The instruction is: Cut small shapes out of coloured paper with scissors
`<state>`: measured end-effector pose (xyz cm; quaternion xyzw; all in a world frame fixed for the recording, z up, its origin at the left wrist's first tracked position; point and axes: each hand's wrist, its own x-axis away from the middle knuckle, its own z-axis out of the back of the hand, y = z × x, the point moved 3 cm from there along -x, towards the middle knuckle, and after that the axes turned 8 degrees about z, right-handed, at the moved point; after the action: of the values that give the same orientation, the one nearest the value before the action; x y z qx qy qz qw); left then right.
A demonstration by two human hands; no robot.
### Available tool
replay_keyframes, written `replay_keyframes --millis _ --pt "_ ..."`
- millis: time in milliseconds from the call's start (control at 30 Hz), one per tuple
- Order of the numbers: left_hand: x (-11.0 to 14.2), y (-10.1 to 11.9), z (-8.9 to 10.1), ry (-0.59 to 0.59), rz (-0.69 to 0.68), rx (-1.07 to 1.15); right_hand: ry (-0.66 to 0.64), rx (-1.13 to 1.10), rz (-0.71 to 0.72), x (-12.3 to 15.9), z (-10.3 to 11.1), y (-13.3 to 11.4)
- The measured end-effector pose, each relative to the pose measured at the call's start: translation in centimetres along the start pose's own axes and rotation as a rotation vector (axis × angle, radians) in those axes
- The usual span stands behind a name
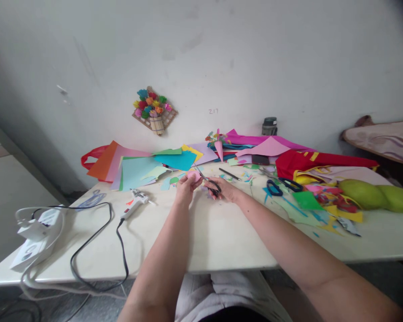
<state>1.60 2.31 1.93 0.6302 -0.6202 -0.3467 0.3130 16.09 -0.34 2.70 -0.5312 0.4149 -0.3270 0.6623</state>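
Note:
Over the middle of the table, my left hand [186, 185] pinches a small piece of pink paper [195, 175]. My right hand [224, 190] is closed round the dark handles of a pair of scissors [216, 188], whose blades point up and left beside the pink paper. Whether the blades touch the paper I cannot tell. Behind the hands lie a blue sheet [177, 159], a black pen [230, 174] and many small paper scraps [246, 175]. A pink paper cone with paper flowers [218, 147] stands near the wall.
A glue gun [136, 203] with its black cord lies left, near a white power strip [38, 237]. Coloured sheets [137, 172] are stacked back left. On the right are large blue-handled scissors [282, 185], a red cloth bag [295, 163] and a green cushion-like object [372, 194].

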Motion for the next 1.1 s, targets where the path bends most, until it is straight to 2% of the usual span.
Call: replay_keyframes --millis 367,1100 --pt "0.12 0.22 0.00 -0.074 0.020 -0.068 0.001 0.032 -0.017 0.04 0.35 -0.24" --pt "0.07 0.27 0.18 -0.064 0.017 -0.064 0.013 0.108 0.020 -0.40 0.57 0.36"
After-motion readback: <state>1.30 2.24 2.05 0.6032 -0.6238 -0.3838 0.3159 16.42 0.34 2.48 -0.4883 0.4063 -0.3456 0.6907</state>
